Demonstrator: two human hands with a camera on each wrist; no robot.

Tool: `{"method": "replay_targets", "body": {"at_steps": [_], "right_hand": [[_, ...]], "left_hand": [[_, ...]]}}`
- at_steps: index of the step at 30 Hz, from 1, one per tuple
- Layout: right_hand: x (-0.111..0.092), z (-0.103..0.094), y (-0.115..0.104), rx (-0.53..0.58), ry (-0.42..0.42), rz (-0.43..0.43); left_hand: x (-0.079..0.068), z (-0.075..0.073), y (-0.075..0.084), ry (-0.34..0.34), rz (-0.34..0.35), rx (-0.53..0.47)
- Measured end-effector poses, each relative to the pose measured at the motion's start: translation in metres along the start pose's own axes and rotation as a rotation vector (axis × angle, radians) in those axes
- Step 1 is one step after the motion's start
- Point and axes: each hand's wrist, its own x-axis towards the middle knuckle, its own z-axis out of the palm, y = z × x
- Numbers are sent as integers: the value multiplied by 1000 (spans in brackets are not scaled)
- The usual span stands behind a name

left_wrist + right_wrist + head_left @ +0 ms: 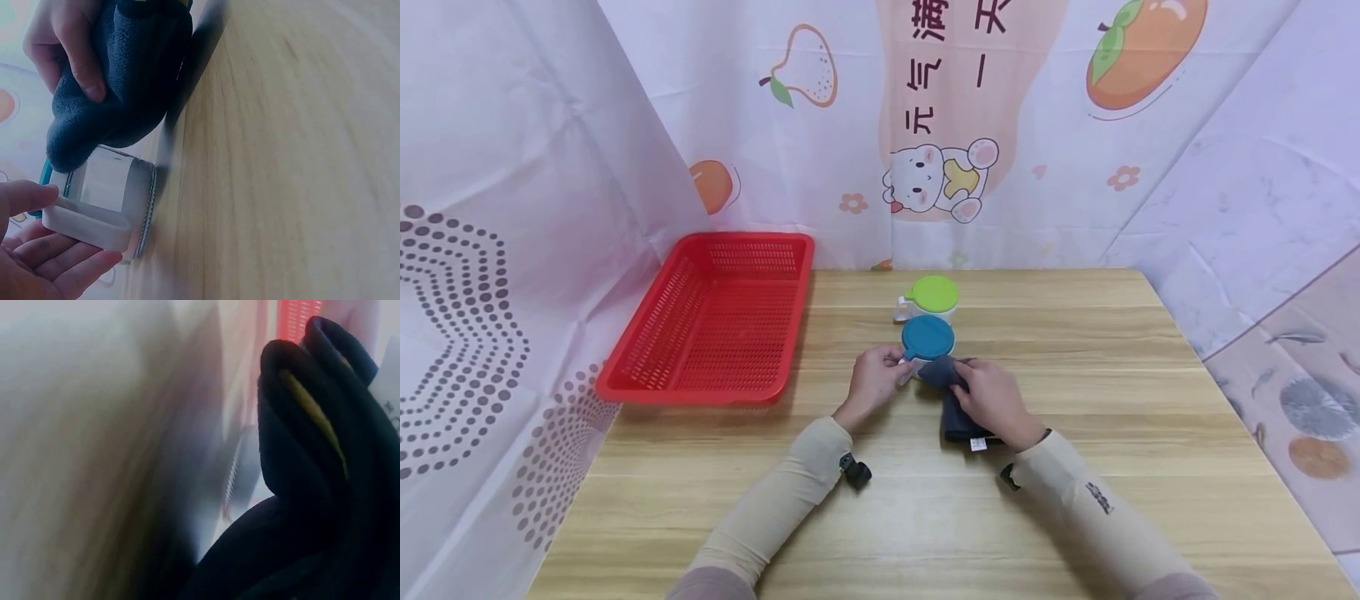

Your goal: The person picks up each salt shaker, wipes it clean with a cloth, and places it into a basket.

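Observation:
A clear jar with a blue lid (928,337) and a white handle (87,230) stands on the table. My left hand (876,380) pinches that handle, thumb on one side and fingers on the other. In my right hand (997,403) is a folded dark blue cloth (959,418), its bunched end touching the jar's near side below the lid. The left wrist view shows this cloth (128,75) lying over the jar's upper part. A large part of the right wrist view is filled by the cloth (312,506), and the right fingers are hidden there.
Just behind stands a similar container with a green lid (935,293) and a white handle. A red plastic basket (782,350) sits at the table's left back. Printed curtains (835,150) hang behind and beside the wooden table (895,533).

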Motion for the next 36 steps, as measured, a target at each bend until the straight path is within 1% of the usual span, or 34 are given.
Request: {"method": "replay_targets", "body": {"at_steps": [6, 11, 13, 17, 20, 23, 27, 31, 36], "right_hand": [[1, 9, -6, -53, -34, -48], [1, 15, -8, -97, -51, -69], [1, 18, -7, -118, -54, -76], [2, 22, -4, -142, -39, -87], [2, 20, -2, -123, -38, -75], [1, 14, -3, -74, -46, -51], [1, 5, -7, -36, -15, -43], [2, -1, -12, -49, 7, -69], [4, -2, -18, -68, -11, -89]], "left_hand": [[0, 0, 0, 4, 12, 6], [-1, 1, -1, 5, 23, 35], [-1, 1, -2, 4, 24, 53], [0, 2, -1, 3, 18, 52], [0, 1, 1, 4, 9, 42], [0, 0, 2, 6, -3, 43], [1, -1, 2, 8, -15, 45], [1, -1, 0, -6, -9, 33], [3, -1, -4, -21, 13, 26]]}}
